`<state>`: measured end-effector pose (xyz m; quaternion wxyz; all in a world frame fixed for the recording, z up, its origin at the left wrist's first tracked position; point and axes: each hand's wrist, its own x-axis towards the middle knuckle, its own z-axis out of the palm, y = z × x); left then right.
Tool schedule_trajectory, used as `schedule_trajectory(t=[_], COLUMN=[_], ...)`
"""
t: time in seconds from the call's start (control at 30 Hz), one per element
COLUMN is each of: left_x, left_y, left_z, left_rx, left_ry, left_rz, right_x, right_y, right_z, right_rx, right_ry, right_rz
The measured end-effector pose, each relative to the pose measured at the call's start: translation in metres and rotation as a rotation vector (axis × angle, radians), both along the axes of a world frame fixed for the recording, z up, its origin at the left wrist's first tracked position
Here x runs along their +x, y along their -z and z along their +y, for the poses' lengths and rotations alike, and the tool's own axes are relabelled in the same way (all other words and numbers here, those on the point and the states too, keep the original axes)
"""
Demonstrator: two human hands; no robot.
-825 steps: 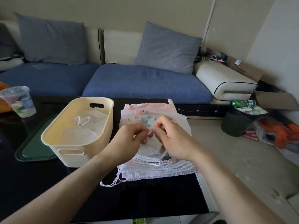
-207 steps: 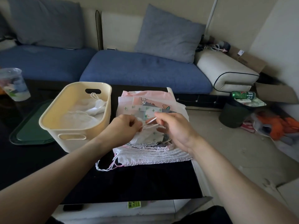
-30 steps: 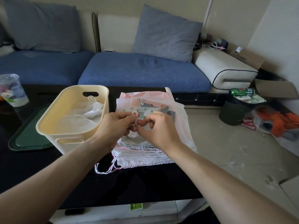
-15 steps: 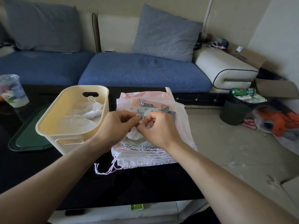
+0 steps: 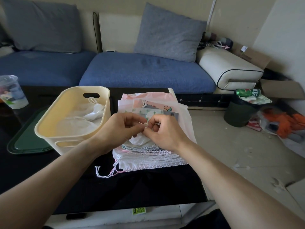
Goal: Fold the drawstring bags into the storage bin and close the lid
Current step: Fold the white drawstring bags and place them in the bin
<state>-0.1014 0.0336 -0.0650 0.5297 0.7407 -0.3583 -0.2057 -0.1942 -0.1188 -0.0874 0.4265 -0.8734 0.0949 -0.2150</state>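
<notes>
Far left: dark green flat plastic lid [image 5: 24, 142] lying on the glossy black tabletop [image 5: 148, 187], partly under the bin, not yet fitted. Next right: cream oval plastic storage bin [image 5: 54, 129], open, holding at least two white translucent folded drawstring bags [image 5: 82, 123] with cord loops showing near the handle slot. Centre: left hand [image 5: 115, 129] and right hand [image 5: 165, 131] meeting above the pile, each grip pinched on the thin white cord [image 5: 145, 124] of a small white scrunched drawstring bag [image 5: 138, 139] held between them; apparently being tied or wound into a bundle. Beneath and right: stack of flat printed pink-and-white drawstring bags [image 5: 148, 156], several deep by the ruffled hems, pink and white cords [image 5: 107, 172] trailing off the near-left corner. Judged progress: early to middle, with a few bags binned, one in hand, most of the stack and the lid closing left to do.
</notes>
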Motion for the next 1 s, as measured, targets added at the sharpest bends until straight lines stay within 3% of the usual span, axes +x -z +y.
schedule_trajectory(t=[0.1,0.33,0.67,0.9,1.0], left_x=[0.0013,0.0006,-0.0024,-0.0026,-0.0041], left_y=[-0.0003,-0.0027,0.0036,0.0031,0.0049], left_z=[0.0015,-0.0001,-0.0036,-0.0033,-0.0037], left_rx=[0.029,-0.048,-0.061,-0.026,0.028], left_ry=[0.017,0.035,-0.063,-0.01,-0.021], left_rz=[0.032,0.303,0.372,0.35,0.126], right_x=[-0.0008,-0.0011,-0.0022,-0.0065,-0.0056], right_y=[-0.0002,-0.0014,-0.0039,-0.0063,-0.0081], right_z=[0.0016,0.0029,0.0052,0.0016,0.0062], right_rx=[0.03,0.011,-0.068,-0.132,-0.186], right_ry=[-0.028,-0.035,-0.07,-0.095,-0.115], right_rz=[0.002,0.007,0.049,0.218,0.271])
